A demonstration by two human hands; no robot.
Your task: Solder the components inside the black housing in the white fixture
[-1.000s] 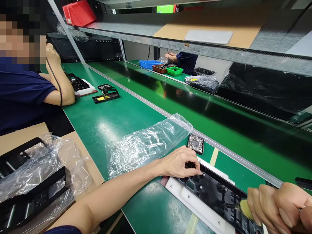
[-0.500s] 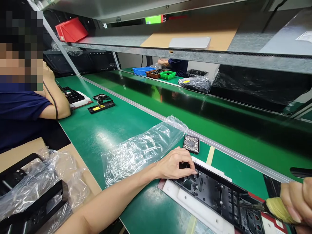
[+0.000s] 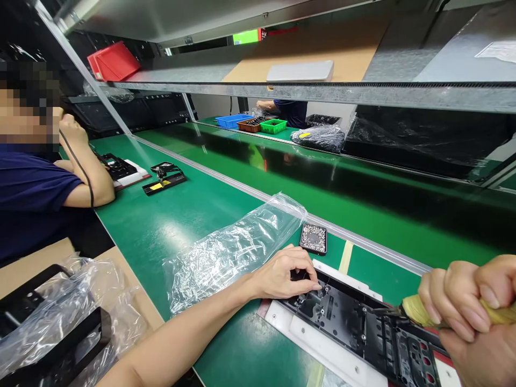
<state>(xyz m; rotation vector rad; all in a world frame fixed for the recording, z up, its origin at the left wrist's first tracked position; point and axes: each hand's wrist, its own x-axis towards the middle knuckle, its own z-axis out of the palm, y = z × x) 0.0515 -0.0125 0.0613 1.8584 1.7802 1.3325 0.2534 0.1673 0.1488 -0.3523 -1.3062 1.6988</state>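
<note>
A black part (image 3: 355, 328) lies on a white tray (image 3: 322, 346) at the near edge of the green bench (image 3: 181, 209). The left hand (image 3: 282, 274) rests on the part's left end, fingers curled and pressing down on it. The right hand (image 3: 463, 301) has its fingers wrapped tight around a yellow tool (image 3: 415, 310), whose tip touches the part. A small dish of screws (image 3: 313, 238) sits just behind the tray. A clear bag (image 3: 229, 247) lies to the left. Another person (image 3: 36, 193) sits at the bench's far left.
</note>
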